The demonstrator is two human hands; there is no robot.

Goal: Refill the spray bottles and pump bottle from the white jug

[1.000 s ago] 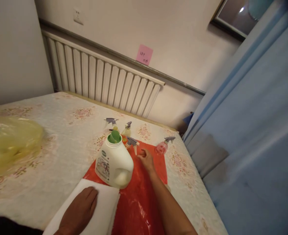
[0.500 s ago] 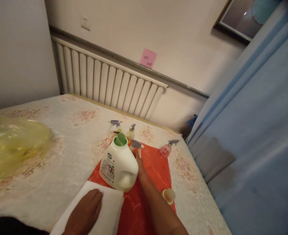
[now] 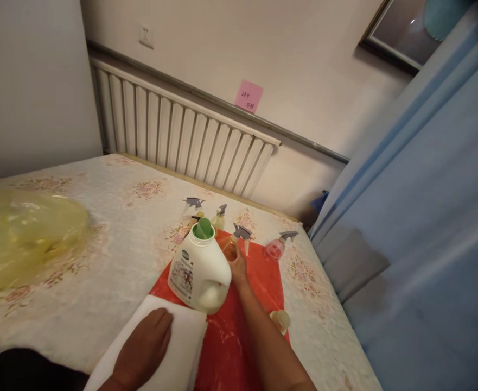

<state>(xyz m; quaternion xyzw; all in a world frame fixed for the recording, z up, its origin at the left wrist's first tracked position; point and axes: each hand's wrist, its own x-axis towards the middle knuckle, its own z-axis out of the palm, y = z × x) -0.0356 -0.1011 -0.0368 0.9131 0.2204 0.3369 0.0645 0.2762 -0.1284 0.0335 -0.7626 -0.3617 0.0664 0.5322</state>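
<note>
My right hand (image 3: 237, 267) is closed around an orange spray bottle (image 3: 235, 245) with a grey trigger head, lifted just behind a white detergent jug (image 3: 200, 271). A green funnel (image 3: 203, 228) sits in the jug's mouth. The jug stands on a red plastic sheet (image 3: 242, 326) spread on the bed. Flat on a white cloth (image 3: 177, 353) at the near edge lies my left hand (image 3: 143, 350), fingers together and stretched out.
A pink spray bottle (image 3: 277, 247) and two more spray bottles (image 3: 206, 212) stand behind the jug. A small cup (image 3: 280, 320) lies by my right forearm. A yellow plastic bag (image 3: 23, 233) is at the left. A radiator (image 3: 182, 136) and blue curtain (image 3: 426, 217) border the bed.
My right hand moved from the red sheet to the orange spray bottle, closed on it and raised it beside the jug. The left hand stayed on the white cloth.
</note>
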